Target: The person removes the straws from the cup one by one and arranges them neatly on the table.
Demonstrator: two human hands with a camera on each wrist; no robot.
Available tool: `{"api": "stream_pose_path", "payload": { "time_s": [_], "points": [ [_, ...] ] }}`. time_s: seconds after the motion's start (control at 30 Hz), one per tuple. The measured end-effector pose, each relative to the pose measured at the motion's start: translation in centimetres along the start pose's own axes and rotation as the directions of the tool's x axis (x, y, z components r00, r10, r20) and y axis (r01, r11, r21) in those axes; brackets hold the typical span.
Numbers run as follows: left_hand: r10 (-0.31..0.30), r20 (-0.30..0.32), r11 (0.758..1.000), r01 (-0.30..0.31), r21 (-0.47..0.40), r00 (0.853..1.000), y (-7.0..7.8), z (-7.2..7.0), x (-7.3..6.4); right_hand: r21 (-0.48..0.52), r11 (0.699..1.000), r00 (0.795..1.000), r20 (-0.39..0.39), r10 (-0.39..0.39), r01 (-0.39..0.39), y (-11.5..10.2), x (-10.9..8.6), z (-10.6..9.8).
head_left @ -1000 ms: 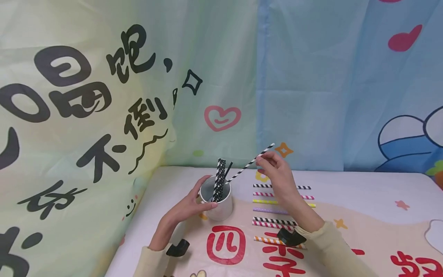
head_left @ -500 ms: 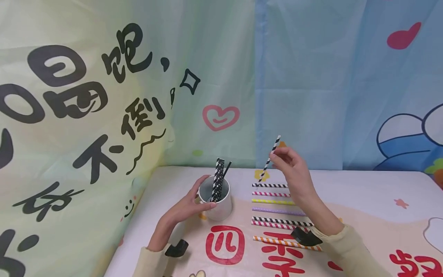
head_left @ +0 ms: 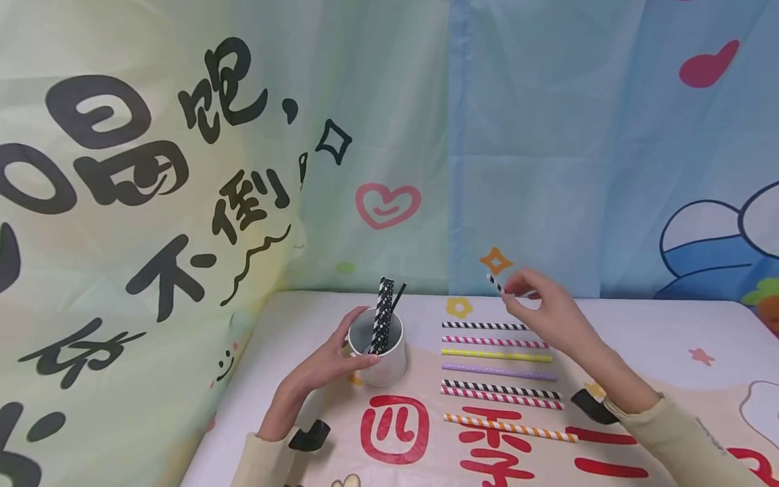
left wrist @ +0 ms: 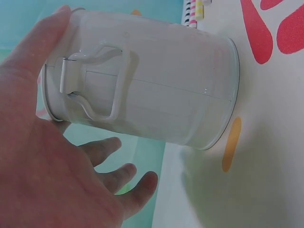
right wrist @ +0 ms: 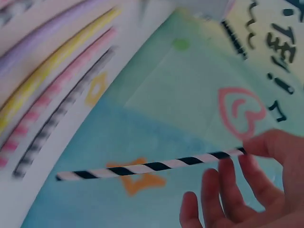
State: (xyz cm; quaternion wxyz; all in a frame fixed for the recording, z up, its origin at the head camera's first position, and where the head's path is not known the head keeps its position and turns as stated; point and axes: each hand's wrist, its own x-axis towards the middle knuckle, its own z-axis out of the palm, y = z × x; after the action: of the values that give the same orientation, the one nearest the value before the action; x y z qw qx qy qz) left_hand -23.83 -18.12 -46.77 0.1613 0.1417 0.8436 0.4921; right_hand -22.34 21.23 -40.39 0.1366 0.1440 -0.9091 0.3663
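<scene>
Printed curtain (head_left: 523,122), straws (head_left: 497,356) rowed on table (head_left: 639,331), left hand (head_left: 328,366) gripping mug (head_left: 392,365), right hand (head_left: 550,314) pinching black-and-white straw (right wrist: 156,166)

A black-and-white striped straw (right wrist: 153,166) pinched by one end in my right hand (head_left: 550,314), a white mug (left wrist: 164,109) upright on the table (head_left: 633,338), gripped by my left hand (head_left: 335,358) — dark straws (head_left: 382,318) leaning inside, a row of patterned straws (head_left: 496,355) lying right of it.

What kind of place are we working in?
Probably a makeshift indoor craft or filming corner: a printed fabric backdrop hangs behind a decorated tabletop, where patterned straws lie beside a white mug.
</scene>
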Motion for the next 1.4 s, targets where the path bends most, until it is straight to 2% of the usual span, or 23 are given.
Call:
{"api": "stream_pose_path", "payload": {
  "time_s": [0.13,0.27,0.5,0.73,0.83,0.97,1.27,1.4],
  "points": [
    [0.003,0.000,1.000,-0.003,-0.008,1.000,-0.2,0.0,0.0,-0.136,0.991,0.999,0.040,-0.010,0.016,1.9,-0.5,-0.8],
    [0.005,-0.001,1.000,-0.005,-0.005,1.000,-0.2,0.0,0.0,-0.269,0.963,0.998,0.069,0.007,0.012,4.3,-1.0,-1.3],
    [0.005,0.001,1.000,-0.005,0.001,1.000,-0.2,0.1,0.0,-0.445,0.896,0.987,0.139,0.079,-0.009,9.2,-1.9,-1.8],
    [-0.007,0.000,1.000,0.007,0.004,1.000,0.1,0.1,0.0,-0.573,0.820,0.969,0.210,0.135,0.010,12.8,-2.5,-2.4],
    [-0.017,0.000,1.000,0.017,0.005,1.000,0.1,0.0,0.0,-0.609,0.793,0.960,0.233,0.157,0.018,13.7,-2.6,-2.6],
    [-0.023,-0.001,1.000,0.023,0.014,1.000,0.1,-0.1,0.0,-0.629,0.777,0.951,0.250,0.180,0.019,14.2,-2.7,-2.5],
    [-0.021,-0.005,1.000,0.021,0.010,1.000,0.0,0.0,0.1,-0.647,0.762,0.936,0.267,0.230,-0.003,14.6,-2.8,-2.1],
    [-0.025,-0.005,1.000,0.025,0.008,1.000,-0.1,0.0,0.1,-0.650,0.760,0.935,0.268,0.231,-0.001,14.8,-2.8,-2.0]
  ]
}}
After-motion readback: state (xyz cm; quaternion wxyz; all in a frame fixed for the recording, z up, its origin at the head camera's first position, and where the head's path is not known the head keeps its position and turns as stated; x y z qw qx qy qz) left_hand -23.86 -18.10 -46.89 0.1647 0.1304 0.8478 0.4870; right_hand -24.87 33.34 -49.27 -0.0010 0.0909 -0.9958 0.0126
